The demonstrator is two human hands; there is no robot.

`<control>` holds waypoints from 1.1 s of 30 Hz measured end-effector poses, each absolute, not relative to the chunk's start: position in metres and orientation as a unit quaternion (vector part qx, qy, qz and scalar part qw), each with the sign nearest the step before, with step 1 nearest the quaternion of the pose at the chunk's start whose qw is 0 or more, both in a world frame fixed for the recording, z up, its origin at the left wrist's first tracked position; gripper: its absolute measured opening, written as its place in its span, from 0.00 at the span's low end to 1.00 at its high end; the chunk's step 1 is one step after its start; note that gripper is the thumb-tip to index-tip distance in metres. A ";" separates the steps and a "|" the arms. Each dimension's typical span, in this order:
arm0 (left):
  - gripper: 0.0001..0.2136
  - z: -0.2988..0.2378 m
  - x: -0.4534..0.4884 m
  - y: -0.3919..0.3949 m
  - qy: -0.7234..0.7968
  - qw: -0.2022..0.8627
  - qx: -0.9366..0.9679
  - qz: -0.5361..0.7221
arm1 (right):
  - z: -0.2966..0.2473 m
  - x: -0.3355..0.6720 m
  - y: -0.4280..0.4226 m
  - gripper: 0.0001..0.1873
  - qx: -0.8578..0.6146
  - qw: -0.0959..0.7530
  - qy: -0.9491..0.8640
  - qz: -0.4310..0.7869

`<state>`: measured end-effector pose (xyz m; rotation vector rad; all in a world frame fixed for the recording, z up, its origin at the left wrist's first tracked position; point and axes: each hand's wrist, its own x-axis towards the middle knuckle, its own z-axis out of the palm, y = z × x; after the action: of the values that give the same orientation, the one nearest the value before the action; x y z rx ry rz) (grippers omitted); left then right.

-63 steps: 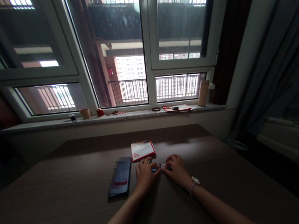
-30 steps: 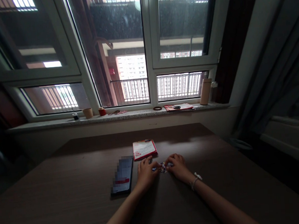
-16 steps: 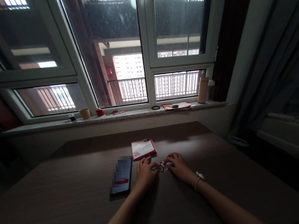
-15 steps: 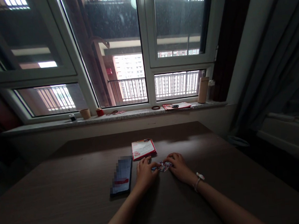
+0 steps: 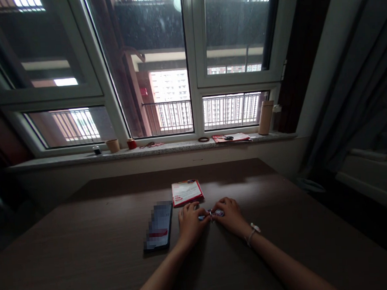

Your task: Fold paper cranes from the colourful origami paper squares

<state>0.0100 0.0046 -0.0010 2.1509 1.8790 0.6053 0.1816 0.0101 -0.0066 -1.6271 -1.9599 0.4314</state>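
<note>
Between the left hand and right hand I see a small folded scrap of paper printed in blue, red and white, a busy pattern. The flat wooden table under them is dark brown, finely streaked. Just beyond the left hand a thin rectangular booklet shows white with a red border; left of that hand, a slim phone — black. The thin bracelet on the right wrist is pale white.
</note>
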 end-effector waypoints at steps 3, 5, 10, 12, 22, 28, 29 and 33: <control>0.08 0.001 0.010 0.004 0.637 0.108 0.736 0.201 | -0.009 0.182 0.014 0.10 -0.614 0.268 -0.722 0.173; 0.08 0.002 0.009 0.004 0.634 0.109 0.739 0.201 | -0.011 0.183 0.017 0.10 -0.612 0.267 -0.723 0.177; 0.07 0.001 0.008 0.006 0.632 0.131 0.738 0.199 | -0.014 0.186 0.020 0.11 -0.610 0.265 -0.720 0.198; 0.07 0.000 0.007 0.007 0.631 0.142 0.738 0.192 | -0.014 0.188 0.021 0.11 -0.606 0.262 -0.721 0.209; 0.10 -0.003 -0.003 0.013 0.623 0.163 0.749 0.155 | -0.013 0.194 0.023 0.15 -0.593 0.255 -0.728 0.231; 0.12 -0.005 -0.005 0.008 0.606 0.135 0.766 0.167 | -0.010 0.199 0.011 0.16 -0.560 0.273 -0.755 0.205; 0.12 -0.004 -0.005 0.006 0.604 0.133 0.767 0.170 | -0.009 0.199 0.009 0.16 -0.559 0.275 -0.756 0.200; 0.11 -0.001 -0.002 0.003 0.611 0.126 0.760 0.182 | -0.008 0.195 0.005 0.11 -0.568 0.288 -0.751 0.175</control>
<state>-0.0016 0.0028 -0.0012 2.2131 1.7797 0.5287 0.1953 0.0052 -0.0076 -1.5157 -2.0062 0.4687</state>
